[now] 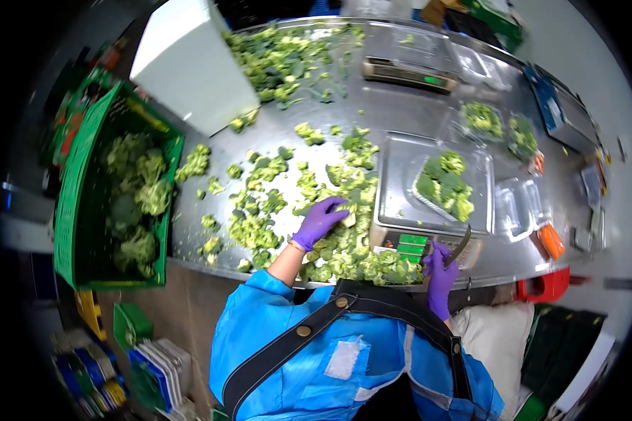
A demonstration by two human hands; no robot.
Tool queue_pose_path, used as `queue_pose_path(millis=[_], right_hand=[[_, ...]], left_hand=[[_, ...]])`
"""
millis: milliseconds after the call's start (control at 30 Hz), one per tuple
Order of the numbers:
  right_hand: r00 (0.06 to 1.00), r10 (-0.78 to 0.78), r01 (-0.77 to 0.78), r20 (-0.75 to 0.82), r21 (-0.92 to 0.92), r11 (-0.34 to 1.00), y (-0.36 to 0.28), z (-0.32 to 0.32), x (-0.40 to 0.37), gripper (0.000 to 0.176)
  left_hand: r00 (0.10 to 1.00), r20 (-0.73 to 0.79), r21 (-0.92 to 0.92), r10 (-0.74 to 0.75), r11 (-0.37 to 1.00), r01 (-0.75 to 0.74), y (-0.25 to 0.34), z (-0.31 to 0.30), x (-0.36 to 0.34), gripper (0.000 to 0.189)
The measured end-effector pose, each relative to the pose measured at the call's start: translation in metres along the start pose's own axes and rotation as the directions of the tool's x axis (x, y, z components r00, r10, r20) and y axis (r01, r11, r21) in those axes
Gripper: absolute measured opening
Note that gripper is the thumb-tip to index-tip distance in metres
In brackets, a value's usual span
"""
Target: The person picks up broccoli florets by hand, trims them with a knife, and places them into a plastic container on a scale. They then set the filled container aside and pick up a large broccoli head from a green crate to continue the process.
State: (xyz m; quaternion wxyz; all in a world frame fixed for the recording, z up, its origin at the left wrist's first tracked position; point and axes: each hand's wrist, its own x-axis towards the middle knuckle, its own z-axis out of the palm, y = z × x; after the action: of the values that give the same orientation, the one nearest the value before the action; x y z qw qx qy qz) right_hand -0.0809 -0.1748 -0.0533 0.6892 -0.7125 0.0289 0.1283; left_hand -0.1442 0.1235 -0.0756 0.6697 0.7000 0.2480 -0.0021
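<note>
My left hand [319,223], in a purple glove, has its fingers closed on a pale broccoli floret [348,215] above the pile of cut broccoli [337,266]. Gloved alike, my right hand [439,275] grips a knife [459,247] with a dark, slightly curved blade pointing up and right. That hand is at the front edge of a scale [390,196] with a lit green display. On the scale's plate sits a clear plastic tray [428,200] filled with broccoli florets [448,184].
At left stands a green crate [77,210] of broccoli heads, beside a tall white box [193,70]. A second scale [411,52] is at the back. Filled punnets [482,121], empty clear trays [516,210] and an orange object [551,241] lie at right on the steel table [295,116].
</note>
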Motion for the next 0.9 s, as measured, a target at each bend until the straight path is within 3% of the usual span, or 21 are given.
queue_pose_path(millis=[33,100,133,200,233,267,300,333,367,400,433,500,567,667,900], right_hand=[[1.0,-0.007,0.007,0.012,0.011,1.0,0.002,0.004,0.001,0.021],[0.997,0.0,-0.001,0.079,0.016,1.0,-0.002,0.013,0.001,0.022],[0.995,0.013,-0.01,0.098,-0.034,0.999,-0.007,0.018,0.002,0.022],[0.992,0.024,-0.011,0.125,-0.104,0.994,-0.013,0.027,0.004,0.022],[0.987,0.021,-0.003,0.16,-0.111,0.994,-0.015,0.031,0.006,0.022],[0.986,0.003,0.013,0.166,-0.094,0.995,-0.017,0.034,0.007,0.022],[0.985,-0.014,0.027,0.169,-0.076,0.997,-0.018,0.037,0.008,0.022],[0.985,-0.023,0.041,0.169,-0.106,0.994,-0.017,0.039,0.01,0.022],[0.981,-0.024,0.045,0.194,-0.106,0.993,-0.018,0.042,0.011,0.022],[0.979,-0.015,0.042,0.203,-0.132,0.99,-0.019,0.043,0.011,0.022],[0.979,-0.006,0.039,0.206,-0.157,0.987,-0.019,0.044,0.01,0.022],[0.978,-0.007,0.043,0.209,-0.17,0.984,-0.019,0.048,0.011,0.022],[0.985,0.006,0.026,0.175,-0.181,0.983,-0.021,0.052,0.008,0.022],[0.981,0.0,0.031,0.193,-0.157,0.987,-0.02,0.053,0.007,0.021],[0.977,-0.011,0.04,0.214,-0.132,0.99,-0.024,0.044,0.006,0.021]], left_hand=[[0.998,0.04,0.032,0.047,0.998,-0.048,-0.004,-0.012,-0.014,0.033],[0.953,0.261,0.126,-0.155,0.984,0.125,-0.016,-0.039,-0.042,0.033],[0.959,0.237,0.115,-0.155,0.985,0.131,-0.019,-0.054,-0.052,0.033],[0.91,0.356,0.036,-0.21,0.977,0.212,-0.025,-0.088,-0.076,0.036],[0.946,0.291,-0.081,-0.141,0.982,0.171,-0.028,-0.116,-0.086,0.037],[0.993,0.028,-0.283,-0.113,0.952,0.116,-0.032,-0.145,-0.097,0.034],[0.946,-0.301,-0.477,-0.12,0.878,-0.04,-0.1,-0.2,-0.101,0.03],[0.84,-0.53,-0.595,0.116,0.654,-0.466,-0.084,-0.219,-0.109,0.034],[0.606,-0.756,-0.541,0.248,0.286,-0.791,-0.057,-0.234,-0.12,0.039],[0.606,-0.795,-0.601,-0.038,-0.093,-0.794,-0.042,-0.249,-0.136,0.05],[0.516,-0.856,-0.515,0.027,-0.115,-0.849,-0.044,-0.26,-0.143,0.055],[0.439,-0.895,-0.44,0.074,0.008,-0.898,-0.053,-0.262,-0.139,0.052],[0.516,-0.854,-0.519,-0.066,0.059,-0.853,-0.061,-0.24,-0.117,0.05],[0.693,-0.715,-0.684,-0.091,0.299,-0.666,-0.082,-0.206,-0.091,0.048],[0.75,-0.655,-0.691,-0.094,0.475,-0.544,-0.089,-0.177,-0.08,0.044]])
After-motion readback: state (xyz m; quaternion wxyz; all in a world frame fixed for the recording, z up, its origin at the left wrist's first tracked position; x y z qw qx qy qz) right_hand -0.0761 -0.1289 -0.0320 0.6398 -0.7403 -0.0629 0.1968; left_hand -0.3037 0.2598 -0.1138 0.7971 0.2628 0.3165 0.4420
